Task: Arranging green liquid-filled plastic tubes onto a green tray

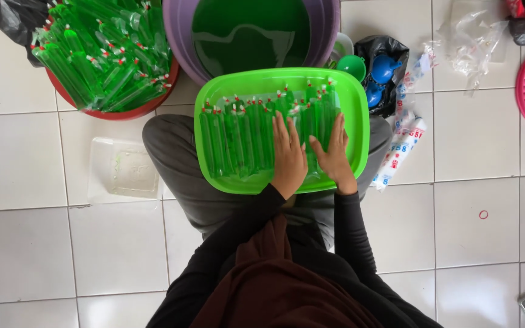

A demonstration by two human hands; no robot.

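Both hands lie flat, fingers spread, on the row of ice tubes (244,136) in the green tray (360,121); neither closes around anything. The left hand (288,155) presses the tubes near the row's middle, the right hand (334,155) those at its right end, just beside the tray's wall. The tubes are slim, clear plastic sleeves of green liquid, glossy, tied at the top with red bands, lying side by side. The tray is smooth, rounded plastic, resting on the lap. Beyond it stands a purple basin (180,36) of green liquid; a red bowl (129,112) holds more tubes.
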